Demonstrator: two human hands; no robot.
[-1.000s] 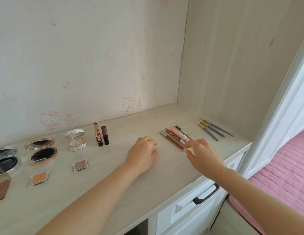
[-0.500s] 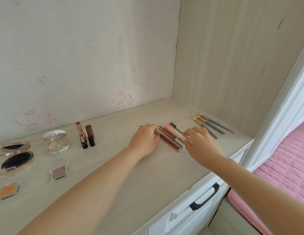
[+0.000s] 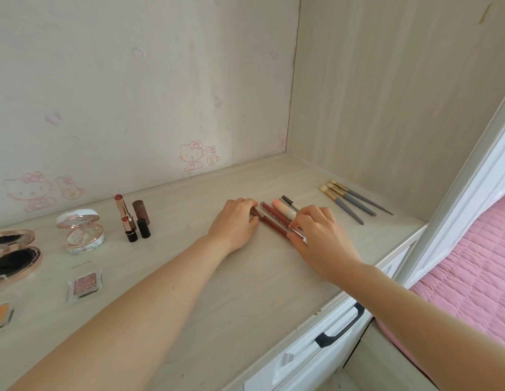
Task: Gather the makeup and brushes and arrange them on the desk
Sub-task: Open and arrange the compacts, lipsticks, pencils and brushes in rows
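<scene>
Several lip tubes lie side by side in a slanted row on the pale wooden desk. My left hand pinches their far-left ends between thumb and curled fingers, at the dark brown tube. My right hand curls over their near ends, fingertips on the silver caps. Three grey-handled brushes lie parallel to the right. Left of my hands stand two open lipsticks with their caps, an open floral compact, a bronze compact and two square eyeshadow pans.
Walls close off the desk behind and to the right. A white drawer with a black handle sits under the front edge. A pink bedspread lies lower right, past a white frame.
My left hand slid right from bare desk to the far ends of the lip tubes. My right hand closed onto their near ends. The view shifted right.
</scene>
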